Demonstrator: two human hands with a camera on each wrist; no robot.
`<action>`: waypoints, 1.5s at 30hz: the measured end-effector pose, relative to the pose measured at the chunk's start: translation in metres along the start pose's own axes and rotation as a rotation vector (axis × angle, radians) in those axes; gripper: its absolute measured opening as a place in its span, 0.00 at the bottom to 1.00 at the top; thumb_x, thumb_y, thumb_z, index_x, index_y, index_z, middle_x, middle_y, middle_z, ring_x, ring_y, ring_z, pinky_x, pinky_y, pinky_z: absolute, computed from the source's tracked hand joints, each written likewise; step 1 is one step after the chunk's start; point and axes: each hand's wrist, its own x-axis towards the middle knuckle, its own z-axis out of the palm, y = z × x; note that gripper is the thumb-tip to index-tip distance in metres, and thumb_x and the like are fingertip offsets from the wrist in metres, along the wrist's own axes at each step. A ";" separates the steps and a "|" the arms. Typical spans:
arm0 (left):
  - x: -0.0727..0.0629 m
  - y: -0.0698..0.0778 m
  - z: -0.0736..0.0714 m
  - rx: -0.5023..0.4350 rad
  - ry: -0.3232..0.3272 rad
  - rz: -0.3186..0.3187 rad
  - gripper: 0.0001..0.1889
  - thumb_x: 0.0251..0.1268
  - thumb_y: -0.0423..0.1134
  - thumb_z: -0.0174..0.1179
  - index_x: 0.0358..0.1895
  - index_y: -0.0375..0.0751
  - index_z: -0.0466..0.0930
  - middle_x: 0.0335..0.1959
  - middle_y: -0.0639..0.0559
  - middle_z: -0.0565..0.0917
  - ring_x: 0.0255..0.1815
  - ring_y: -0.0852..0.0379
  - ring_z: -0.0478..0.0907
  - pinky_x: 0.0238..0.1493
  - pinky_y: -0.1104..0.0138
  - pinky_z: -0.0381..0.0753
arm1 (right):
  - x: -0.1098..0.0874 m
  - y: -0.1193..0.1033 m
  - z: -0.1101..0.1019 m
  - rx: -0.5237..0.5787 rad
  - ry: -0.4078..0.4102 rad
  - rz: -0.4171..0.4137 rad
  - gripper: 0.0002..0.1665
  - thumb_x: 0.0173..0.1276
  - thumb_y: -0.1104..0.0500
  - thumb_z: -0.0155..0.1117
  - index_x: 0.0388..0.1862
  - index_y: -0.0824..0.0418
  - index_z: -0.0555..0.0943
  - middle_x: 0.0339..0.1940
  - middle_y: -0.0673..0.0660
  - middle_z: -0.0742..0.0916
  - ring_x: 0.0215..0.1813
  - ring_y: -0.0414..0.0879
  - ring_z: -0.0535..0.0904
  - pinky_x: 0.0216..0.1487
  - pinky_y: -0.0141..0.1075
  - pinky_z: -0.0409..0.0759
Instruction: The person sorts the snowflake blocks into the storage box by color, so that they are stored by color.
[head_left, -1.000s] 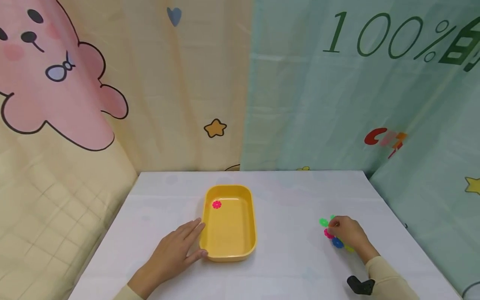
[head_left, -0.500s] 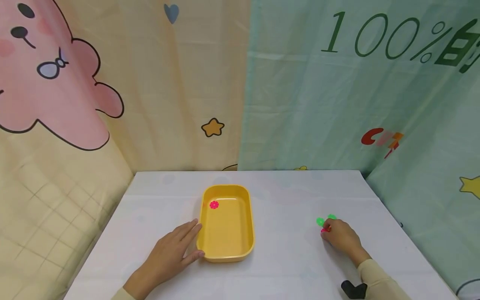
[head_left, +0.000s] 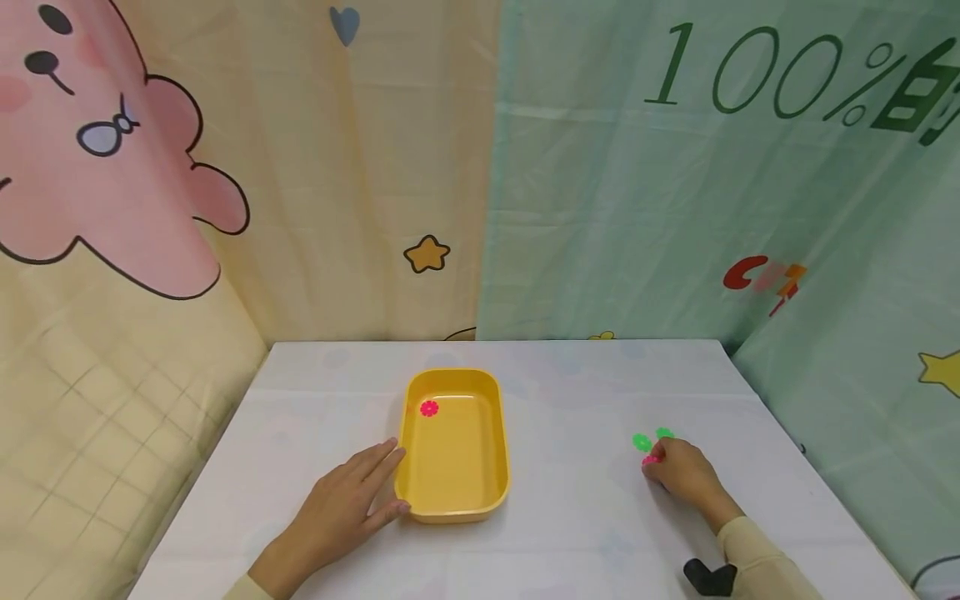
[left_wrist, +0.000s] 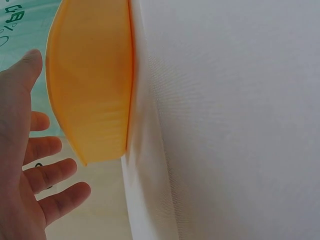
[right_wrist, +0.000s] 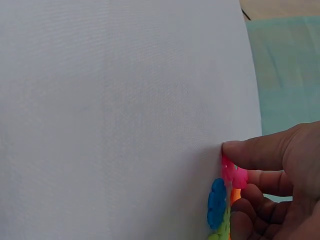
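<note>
A yellow tray (head_left: 453, 450) holds one pink flower-shaped plastic piece (head_left: 429, 408) near its far left corner. My left hand (head_left: 341, 508) lies at the tray's left side, fingers extended, fingertips and thumb at the rim. To the right, my right hand (head_left: 684, 472) bends over a small cluster of similar pieces. Its thumb and index finger pinch a pink flower piece (right_wrist: 234, 174), low on the table. Two green pieces (head_left: 642, 442) lie just beyond the fingertips. In the right wrist view a blue piece (right_wrist: 216, 204), a yellow-green piece (right_wrist: 223, 229) and some orange show beside the curled fingers.
A white cloth covers the table (head_left: 570, 500). A black object (head_left: 709, 577) sits by the right sleeve, near the table's front. Printed curtains (head_left: 600, 183) hang behind the table and along both sides.
My right hand has shifted nearer over the cluster and now hides the blue and yellow pieces from the head view. The left hand and tray stay put; the head view shifts slightly.
</note>
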 end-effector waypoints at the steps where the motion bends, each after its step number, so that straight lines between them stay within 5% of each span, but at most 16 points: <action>1: 0.000 0.001 0.000 0.000 -0.004 -0.002 0.40 0.62 0.65 0.66 0.71 0.43 0.74 0.71 0.48 0.76 0.65 0.49 0.78 0.50 0.53 0.86 | 0.000 0.000 0.000 0.000 0.005 -0.006 0.10 0.63 0.63 0.68 0.36 0.69 0.79 0.29 0.56 0.80 0.35 0.51 0.75 0.36 0.44 0.75; 12: 0.005 0.002 0.001 -0.005 -0.014 0.008 0.39 0.66 0.65 0.63 0.72 0.44 0.73 0.71 0.48 0.76 0.66 0.49 0.77 0.51 0.53 0.86 | 0.000 -0.001 -0.001 0.109 0.054 -0.010 0.05 0.65 0.64 0.68 0.33 0.64 0.80 0.28 0.53 0.82 0.33 0.48 0.75 0.35 0.39 0.74; 20: 0.005 0.001 -0.003 0.007 -0.008 0.018 0.39 0.66 0.65 0.62 0.72 0.44 0.73 0.70 0.48 0.76 0.66 0.49 0.78 0.50 0.54 0.86 | 0.010 -0.019 -0.004 0.615 -0.012 0.167 0.18 0.76 0.59 0.63 0.53 0.74 0.80 0.38 0.58 0.87 0.34 0.44 0.82 0.36 0.32 0.86; 26: 0.005 0.002 -0.004 0.000 -0.013 0.010 0.39 0.66 0.65 0.62 0.73 0.44 0.72 0.70 0.48 0.76 0.66 0.49 0.77 0.51 0.54 0.86 | 0.019 -0.041 -0.012 0.846 -0.049 0.182 0.23 0.78 0.60 0.60 0.63 0.76 0.75 0.42 0.58 0.87 0.38 0.42 0.87 0.43 0.33 0.88; 45: -0.001 0.007 -0.007 -0.007 -0.032 -0.022 0.38 0.66 0.64 0.63 0.71 0.42 0.74 0.70 0.47 0.77 0.66 0.48 0.78 0.52 0.53 0.86 | 0.044 -0.123 -0.018 1.011 -0.092 0.075 0.21 0.76 0.64 0.61 0.62 0.77 0.76 0.40 0.57 0.88 0.36 0.41 0.88 0.43 0.32 0.87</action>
